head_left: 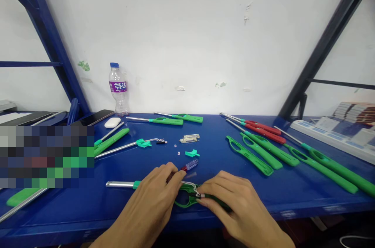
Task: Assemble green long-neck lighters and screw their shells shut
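A green lighter shell (182,203) lies open at the front of the blue table, its metal tube (120,184) pointing left. My left hand (158,187) is closed over the shell near the teal collar, steadying it. With thumb and fingertips my right hand (231,197) pinches a small black igniter (195,195) with white wires, at the shell's trigger opening. The right part of the shell is hidden under that hand. Just beyond my left fingers lies a translucent purple and red handle (191,165), partly covered. A teal trigger piece (192,153) rests behind it.
Green lighter parts (252,156) and red lighters (263,131) lie to the right, by a white power strip (331,140). Clear fuel tanks (190,138) and a tube with wires (117,149) lie mid-table. A bottle (118,91) stands at the back left. Blurring covers the far left.
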A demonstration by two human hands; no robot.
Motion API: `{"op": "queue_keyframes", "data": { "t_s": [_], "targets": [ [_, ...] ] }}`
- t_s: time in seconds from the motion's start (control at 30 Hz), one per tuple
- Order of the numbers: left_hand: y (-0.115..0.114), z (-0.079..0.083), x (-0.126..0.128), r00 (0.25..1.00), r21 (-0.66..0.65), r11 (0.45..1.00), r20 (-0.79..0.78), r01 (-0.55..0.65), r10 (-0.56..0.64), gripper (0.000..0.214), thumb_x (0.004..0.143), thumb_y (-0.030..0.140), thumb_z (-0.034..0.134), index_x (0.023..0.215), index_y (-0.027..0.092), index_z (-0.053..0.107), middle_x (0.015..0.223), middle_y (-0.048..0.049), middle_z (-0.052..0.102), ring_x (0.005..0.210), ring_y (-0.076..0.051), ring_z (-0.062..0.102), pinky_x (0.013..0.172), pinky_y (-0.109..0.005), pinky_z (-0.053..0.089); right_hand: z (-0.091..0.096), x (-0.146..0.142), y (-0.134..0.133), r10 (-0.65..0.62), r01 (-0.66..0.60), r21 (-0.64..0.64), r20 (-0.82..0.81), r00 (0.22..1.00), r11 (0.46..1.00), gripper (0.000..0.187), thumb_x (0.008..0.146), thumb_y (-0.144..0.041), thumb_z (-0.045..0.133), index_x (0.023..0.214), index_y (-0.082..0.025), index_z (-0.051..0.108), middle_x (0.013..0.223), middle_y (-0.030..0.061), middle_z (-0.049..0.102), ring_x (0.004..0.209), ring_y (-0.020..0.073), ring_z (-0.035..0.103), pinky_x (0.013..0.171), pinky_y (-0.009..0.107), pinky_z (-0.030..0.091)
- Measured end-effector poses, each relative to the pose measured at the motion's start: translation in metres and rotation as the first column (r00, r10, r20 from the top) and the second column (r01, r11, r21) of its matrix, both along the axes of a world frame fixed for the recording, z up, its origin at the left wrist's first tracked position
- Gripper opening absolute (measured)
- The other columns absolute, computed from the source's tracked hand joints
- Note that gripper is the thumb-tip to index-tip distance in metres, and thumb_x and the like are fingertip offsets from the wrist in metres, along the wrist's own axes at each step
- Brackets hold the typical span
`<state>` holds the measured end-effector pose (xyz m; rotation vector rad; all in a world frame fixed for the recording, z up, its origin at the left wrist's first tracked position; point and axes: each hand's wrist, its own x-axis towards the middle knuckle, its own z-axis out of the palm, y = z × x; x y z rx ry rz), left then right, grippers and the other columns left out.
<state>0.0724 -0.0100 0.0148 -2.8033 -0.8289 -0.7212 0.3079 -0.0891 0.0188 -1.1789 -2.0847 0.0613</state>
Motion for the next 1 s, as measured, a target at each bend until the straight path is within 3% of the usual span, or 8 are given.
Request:
{"op": "queue_keyframes", "data": {
  "t_s": [0.13,0.37,0.5,0.7,1.0],
  "targets": [
    [0.001,0.004,0.001,1.0,-0.117,0.993,-0.002,0.019,-0.019,0.036,0.098,-0.004,0.039,0.106,0.022,0.061,0.1,-0.004,0.061,0.081,-0.021,0.064,0.073,-0.036,0.058,-0.001,0.0,-0.002,0.001,-0.001,-0.001,0.0,1.0,1.0,0.01,0.112,-0.027,0.062,0.113,-0.027,0.072,0.105,-0.0025,0.079,0.089,0.0189,0.069,0.081,0.033,0.049],
    [0.004,0.004,-0.004,0.997,-0.053,0.996,0.033,0.073,-0.071,0.029,0.112,0.017,0.043,0.138,0.025,0.054,0.12,-0.0072,0.066,0.099,-0.025,0.07,0.087,-0.044,0.061,0.0,0.0,0.0,0.005,-0.006,-0.029,-0.02,1.0,1.0,0.01,0.111,-0.024,0.065,0.112,-0.028,0.074,0.105,-0.0033,0.079,0.089,0.0188,0.069,0.082,0.033,0.049],
    [0.005,0.016,-0.03,0.997,-0.02,0.999,0.062,0.036,-0.034,0.03,0.115,0.025,0.04,0.136,0.028,0.06,0.126,-0.0054,0.068,0.097,-0.023,0.073,0.091,-0.044,0.059,0.001,0.0,0.0,0.016,-0.018,-0.039,-0.041,0.999,0.999,0.01,0.11,-0.023,0.065,0.112,-0.028,0.074,0.105,-0.003,0.08,0.091,0.0186,0.07,0.081,0.032,0.05],
    [0.011,0.017,-0.068,0.992,-0.122,0.992,0.125,0.011,0.004,0.026,0.111,0.023,0.052,0.119,0.033,0.075,0.114,0.0023,0.074,0.095,-0.016,0.072,0.085,-0.029,0.055,0.0,0.001,-0.002,0.021,-0.022,-0.026,-0.034,0.999,0.999,0.01,0.11,-0.022,0.066,0.111,-0.028,0.073,0.105,-0.0028,0.079,0.091,0.0177,0.07,0.082,0.031,0.051],
    [0.014,0.008,-0.059,0.964,-0.174,0.981,0.261,0.091,-0.043,0.031,0.111,0.02,0.05,0.103,0.031,0.078,0.104,0.0016,0.071,0.086,-0.015,0.066,0.083,-0.032,0.046,0.002,0.003,-0.002,0.033,-0.036,-0.054,-0.046,0.998,0.998,0.012,0.108,-0.02,0.067,0.112,-0.029,0.073,0.106,-0.0047,0.079,0.091,0.0169,0.069,0.081,0.031,0.05]
  ]
}}
